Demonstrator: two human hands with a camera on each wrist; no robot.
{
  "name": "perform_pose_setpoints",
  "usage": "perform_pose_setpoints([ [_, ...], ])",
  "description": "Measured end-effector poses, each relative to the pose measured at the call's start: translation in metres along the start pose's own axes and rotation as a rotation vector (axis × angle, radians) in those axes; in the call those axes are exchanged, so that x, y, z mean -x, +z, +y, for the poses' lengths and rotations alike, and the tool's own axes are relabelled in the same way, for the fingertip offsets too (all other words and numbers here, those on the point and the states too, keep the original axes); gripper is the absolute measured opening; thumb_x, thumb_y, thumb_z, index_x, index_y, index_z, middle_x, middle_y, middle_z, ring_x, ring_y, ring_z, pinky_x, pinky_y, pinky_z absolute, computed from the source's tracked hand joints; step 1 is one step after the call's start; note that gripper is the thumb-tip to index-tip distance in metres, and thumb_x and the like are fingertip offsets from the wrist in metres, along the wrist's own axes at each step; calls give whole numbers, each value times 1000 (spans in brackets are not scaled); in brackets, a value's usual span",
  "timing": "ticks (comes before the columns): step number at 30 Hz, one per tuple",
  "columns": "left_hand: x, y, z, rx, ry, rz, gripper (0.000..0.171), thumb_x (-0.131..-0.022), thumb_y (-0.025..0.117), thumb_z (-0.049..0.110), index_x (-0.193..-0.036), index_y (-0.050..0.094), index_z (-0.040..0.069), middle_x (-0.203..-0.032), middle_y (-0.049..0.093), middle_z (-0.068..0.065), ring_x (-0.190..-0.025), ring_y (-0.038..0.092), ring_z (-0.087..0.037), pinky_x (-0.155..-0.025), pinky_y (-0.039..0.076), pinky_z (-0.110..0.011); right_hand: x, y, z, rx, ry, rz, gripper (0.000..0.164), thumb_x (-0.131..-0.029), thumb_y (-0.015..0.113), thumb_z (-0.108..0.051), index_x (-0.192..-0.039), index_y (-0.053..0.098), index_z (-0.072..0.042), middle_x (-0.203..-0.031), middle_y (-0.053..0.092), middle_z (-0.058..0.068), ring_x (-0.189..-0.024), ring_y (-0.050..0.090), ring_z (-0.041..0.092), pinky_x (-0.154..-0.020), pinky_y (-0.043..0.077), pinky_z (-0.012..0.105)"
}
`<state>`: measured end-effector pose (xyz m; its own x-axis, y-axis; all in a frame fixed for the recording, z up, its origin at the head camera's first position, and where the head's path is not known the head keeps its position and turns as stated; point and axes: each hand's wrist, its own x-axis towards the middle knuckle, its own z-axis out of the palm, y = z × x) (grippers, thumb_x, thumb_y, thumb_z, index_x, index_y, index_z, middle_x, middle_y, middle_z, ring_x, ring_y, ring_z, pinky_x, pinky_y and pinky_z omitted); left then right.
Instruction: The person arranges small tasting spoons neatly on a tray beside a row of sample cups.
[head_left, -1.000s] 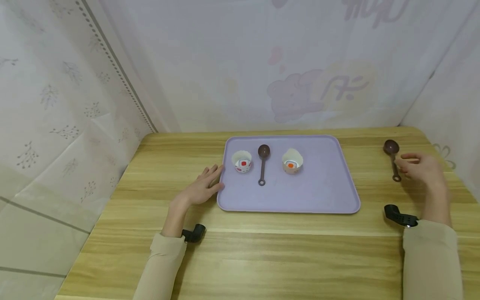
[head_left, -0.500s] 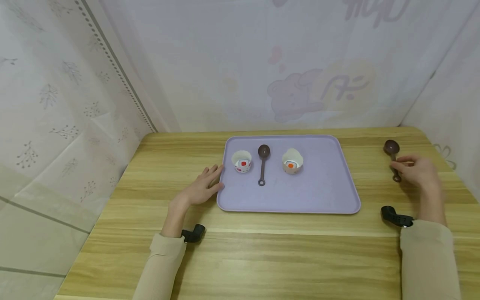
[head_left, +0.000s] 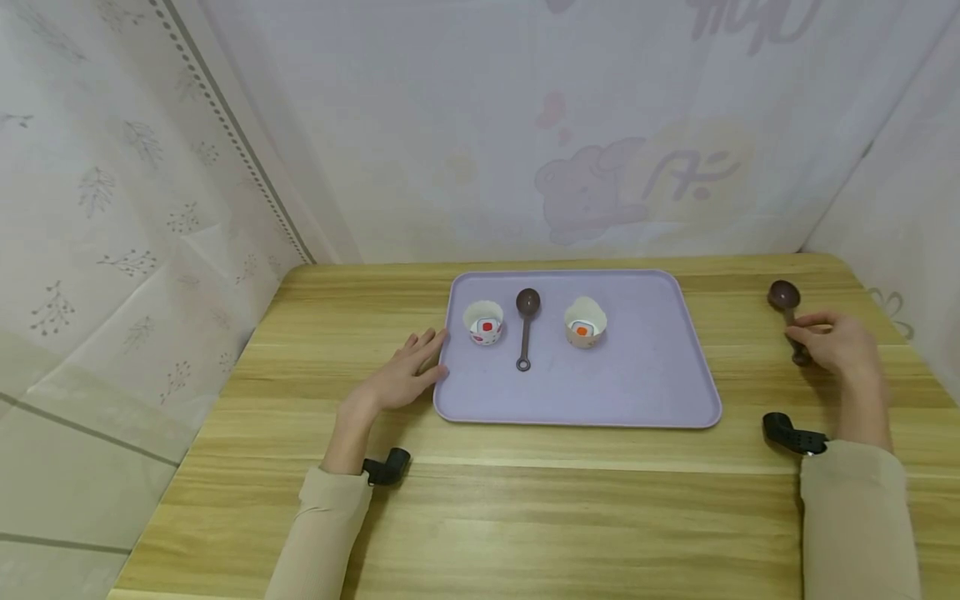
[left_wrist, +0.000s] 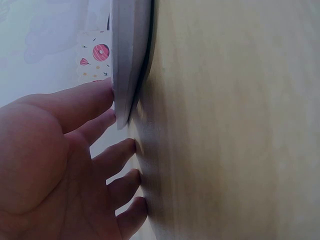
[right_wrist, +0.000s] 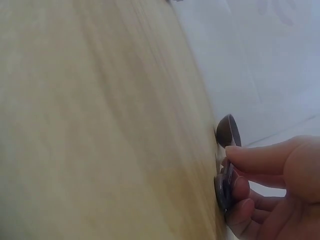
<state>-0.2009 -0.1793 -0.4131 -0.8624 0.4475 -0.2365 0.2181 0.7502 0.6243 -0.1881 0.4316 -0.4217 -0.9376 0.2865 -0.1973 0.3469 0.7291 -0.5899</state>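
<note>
At the far right, my right hand [head_left: 840, 346] pinches the handle of a brown measuring spoon [head_left: 784, 294] between thumb and fingers. In the right wrist view the thumb lies on the handle just below the round bowl [right_wrist: 228, 131], close over the table. My left hand [head_left: 401, 375] lies at the left edge of the lilac tray [head_left: 637, 392], fingers spread and mostly straight. Its thumb and index fingertip touch the tray rim [left_wrist: 131, 50], while the other fingertips rest by the wooden table, as the left wrist view shows.
On the tray, a second brown spoon [head_left: 527, 325] lies between two paper baking cups. The left cup [head_left: 483, 337] has a red spot inside, the right cup [head_left: 585, 340] an orange one. The wooden table [head_left: 570, 517] ends at a curtain [head_left: 420, 167] behind.
My right hand has moved slightly left onto the spoon and now pinches its handle. The handle's ring end has swung a little to the right. My left hand and the tray stay put.
</note>
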Motion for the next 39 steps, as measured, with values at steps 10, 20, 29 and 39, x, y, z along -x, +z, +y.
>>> perform_pose_setpoints([
  [10, 0, 0, -1, -3, -5, -1, 66, -108, 48, 30, -162, 18, 10, -167, 7, -21, -152, -3, -44, -119, 1, -63, -2, 0, -1, -68, -28, -50, 49, -105, 52, -30, -127, 50, 14, -76, 66, -3, -63, 61, 5, -57, 49, 24],
  [20, -1, 0, -1, -5, 0, 1, 66, -108, 49, 31, -162, 18, 10, -167, 8, -21, -152, -3, -44, -120, 1, -62, -2, 2, -1, -87, -21, -36, 49, -104, 53, -30, -127, 50, 13, -73, 64, -3, -62, 60, 5, -56, 52, 25],
  [29, -1, 0, -3, -15, 0, 0, 65, -108, 48, 30, -162, 18, 10, -167, 8, -21, -152, -2, -44, -119, 2, -63, 0, -2, -2, -90, -37, -23, 55, -104, 50, -36, -130, 50, 12, -73, 64, -7, -63, 58, 4, -57, 50, 24],
  [39, -1, 0, -2, -15, 3, -3, 64, -108, 47, 28, -162, 18, 9, -167, 8, -22, -152, -3, -45, -119, 2, -64, 2, -3, -10, -167, -51, -25, 58, -104, 51, -38, -133, 47, 12, -74, 61, -18, -65, 59, 1, -58, 54, 24],
])
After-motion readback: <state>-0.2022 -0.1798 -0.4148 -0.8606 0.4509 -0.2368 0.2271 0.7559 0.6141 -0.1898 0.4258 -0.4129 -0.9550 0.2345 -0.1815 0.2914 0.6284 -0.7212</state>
